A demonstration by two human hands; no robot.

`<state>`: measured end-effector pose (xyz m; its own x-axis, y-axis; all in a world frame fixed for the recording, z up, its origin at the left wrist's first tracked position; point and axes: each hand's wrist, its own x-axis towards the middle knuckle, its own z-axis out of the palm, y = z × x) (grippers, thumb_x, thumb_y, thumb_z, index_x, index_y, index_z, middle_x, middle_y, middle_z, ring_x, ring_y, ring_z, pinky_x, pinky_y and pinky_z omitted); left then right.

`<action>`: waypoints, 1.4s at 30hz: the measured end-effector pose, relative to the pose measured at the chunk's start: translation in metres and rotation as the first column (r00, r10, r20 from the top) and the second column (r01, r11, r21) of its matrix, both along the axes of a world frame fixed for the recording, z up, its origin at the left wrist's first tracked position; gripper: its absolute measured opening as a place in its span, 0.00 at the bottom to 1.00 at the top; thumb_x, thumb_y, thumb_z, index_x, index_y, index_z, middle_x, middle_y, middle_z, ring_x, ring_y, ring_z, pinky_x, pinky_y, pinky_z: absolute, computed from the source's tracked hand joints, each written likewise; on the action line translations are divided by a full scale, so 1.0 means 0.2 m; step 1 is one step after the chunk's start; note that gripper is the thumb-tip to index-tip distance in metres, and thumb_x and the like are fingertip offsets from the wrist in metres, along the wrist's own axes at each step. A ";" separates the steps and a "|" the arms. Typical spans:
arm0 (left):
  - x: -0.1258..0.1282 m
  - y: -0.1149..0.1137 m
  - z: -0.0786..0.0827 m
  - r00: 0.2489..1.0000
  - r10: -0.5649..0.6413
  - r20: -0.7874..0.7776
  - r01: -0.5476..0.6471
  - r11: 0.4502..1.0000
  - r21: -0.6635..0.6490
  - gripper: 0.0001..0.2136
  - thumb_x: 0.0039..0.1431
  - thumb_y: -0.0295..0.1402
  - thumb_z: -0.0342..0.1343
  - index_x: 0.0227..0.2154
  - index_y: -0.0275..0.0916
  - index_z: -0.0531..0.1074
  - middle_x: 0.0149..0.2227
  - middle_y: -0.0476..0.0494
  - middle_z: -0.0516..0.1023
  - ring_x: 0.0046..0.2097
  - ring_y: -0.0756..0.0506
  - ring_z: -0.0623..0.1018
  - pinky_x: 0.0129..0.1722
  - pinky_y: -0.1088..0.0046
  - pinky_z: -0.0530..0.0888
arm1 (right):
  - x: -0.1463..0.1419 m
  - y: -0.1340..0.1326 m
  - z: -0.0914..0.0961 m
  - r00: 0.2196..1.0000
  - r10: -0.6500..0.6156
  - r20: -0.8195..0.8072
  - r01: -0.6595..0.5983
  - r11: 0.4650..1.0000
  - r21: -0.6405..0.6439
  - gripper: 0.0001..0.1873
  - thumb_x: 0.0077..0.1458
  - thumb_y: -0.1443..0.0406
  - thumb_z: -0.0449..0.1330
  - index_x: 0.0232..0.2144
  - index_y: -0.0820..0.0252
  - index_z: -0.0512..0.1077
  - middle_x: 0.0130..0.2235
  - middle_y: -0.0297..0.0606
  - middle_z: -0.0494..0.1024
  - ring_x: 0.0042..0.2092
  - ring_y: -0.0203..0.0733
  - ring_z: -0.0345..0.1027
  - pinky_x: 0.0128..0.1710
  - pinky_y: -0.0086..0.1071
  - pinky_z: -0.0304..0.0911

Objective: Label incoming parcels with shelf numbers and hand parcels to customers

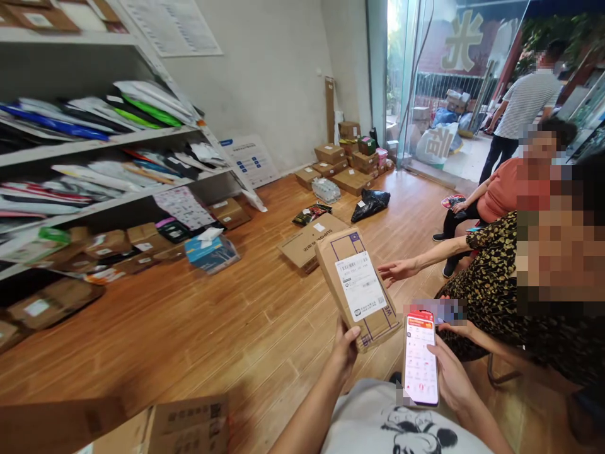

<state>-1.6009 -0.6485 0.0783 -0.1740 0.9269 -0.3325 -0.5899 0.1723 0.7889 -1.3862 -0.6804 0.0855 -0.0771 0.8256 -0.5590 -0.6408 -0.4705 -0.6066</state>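
Cardboard parcel is in your left hand, held up over the wooden floor a little right of centre in your view. It is tilted, and its long side runs from 11 o'clock to 5 o'clock. Your left hand is closed on its lower corner: the thumb lies on the front face, while the other fingers are behind the box and cannot be seen. The white shipping label faces you.

Your right hand is wrapped around a smartphone, which stands at 4 o'clock from the parcel with its screen lit and turned toward you. The fingers are behind the phone.

At 2 o'clock from the parcel, a seated person's hand is stretched toward its right edge with open fingers. It is near the edge but does not touch it.

The parcel looks flat, stiff and rather light, because one hand carries it by a corner without sagging. The cardboard is dry and not slippery, but a corner grip allows the box to swing. I think a hold across the middle of a long edge, with the thumb on the face and the fingers behind, is steadier. Keep the thumb off the label. What is inside I cannot tell, so treat it as fragile.
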 end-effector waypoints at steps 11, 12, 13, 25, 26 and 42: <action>0.01 -0.02 -0.01 0.998 0.055 0.023 -0.055 0.998 -0.003 0.39 0.32 0.43 0.70 0.53 0.45 0.67 0.47 0.39 0.80 0.57 0.31 0.73 0.55 0.55 0.72 | 0.01 -0.02 0.01 1.000 0.002 0.002 -0.002 1.000 -0.017 0.29 0.31 0.60 0.75 0.41 0.56 0.79 0.40 0.38 0.85 0.40 0.48 0.77 0.43 0.38 0.68; 0.01 -0.03 0.01 0.998 0.053 0.021 -0.053 0.999 -0.004 0.40 0.31 0.43 0.70 0.53 0.45 0.67 0.47 0.39 0.80 0.58 0.31 0.73 0.55 0.55 0.71 | 0.01 -0.02 0.00 1.000 0.009 0.003 -0.009 1.000 -0.014 0.30 0.32 0.60 0.75 0.43 0.56 0.79 0.40 0.38 0.85 0.41 0.49 0.77 0.44 0.38 0.68; 0.01 -0.03 0.02 0.998 0.053 0.019 -0.053 0.999 -0.005 0.40 0.31 0.43 0.70 0.53 0.45 0.67 0.47 0.39 0.80 0.58 0.31 0.73 0.56 0.55 0.71 | 0.01 -0.01 0.00 1.000 0.017 0.006 -0.017 1.000 -0.010 0.31 0.32 0.59 0.74 0.44 0.56 0.78 0.41 0.39 0.84 0.42 0.49 0.77 0.46 0.39 0.67; 0.00 -0.03 0.03 0.997 0.082 0.005 -0.082 0.996 -0.023 0.39 0.31 0.43 0.69 0.53 0.45 0.68 0.46 0.39 0.81 0.55 0.31 0.75 0.55 0.52 0.72 | 0.01 0.00 0.02 1.000 0.022 0.007 -0.022 0.999 -0.026 0.24 0.32 0.59 0.75 0.36 0.57 0.79 0.39 0.40 0.85 0.40 0.50 0.77 0.44 0.40 0.69; 0.00 -0.03 0.03 0.997 0.071 0.007 -0.071 0.997 -0.023 0.39 0.32 0.43 0.69 0.53 0.44 0.68 0.46 0.39 0.81 0.55 0.30 0.75 0.55 0.52 0.72 | 0.01 0.00 0.01 1.000 0.021 0.004 -0.021 0.999 -0.028 0.24 0.32 0.59 0.75 0.37 0.57 0.79 0.39 0.40 0.85 0.40 0.50 0.77 0.44 0.41 0.69; 0.10 0.06 0.02 0.996 0.089 0.007 -0.088 0.994 -0.061 0.39 0.32 0.47 0.69 0.53 0.48 0.70 0.48 0.44 0.82 0.60 0.30 0.72 0.58 0.54 0.72 | 0.07 0.10 -0.04 0.992 0.022 -0.123 -0.019 0.999 0.027 0.22 0.33 0.54 0.75 0.31 0.59 0.79 0.31 0.37 0.84 0.34 0.45 0.76 0.39 0.35 0.68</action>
<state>-1.5803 -0.6368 0.0822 -0.2512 0.8862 -0.3892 -0.6124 0.1659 0.7729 -1.3726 -0.6611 0.0783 -0.1609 0.8371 -0.5229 -0.7017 -0.4696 -0.5358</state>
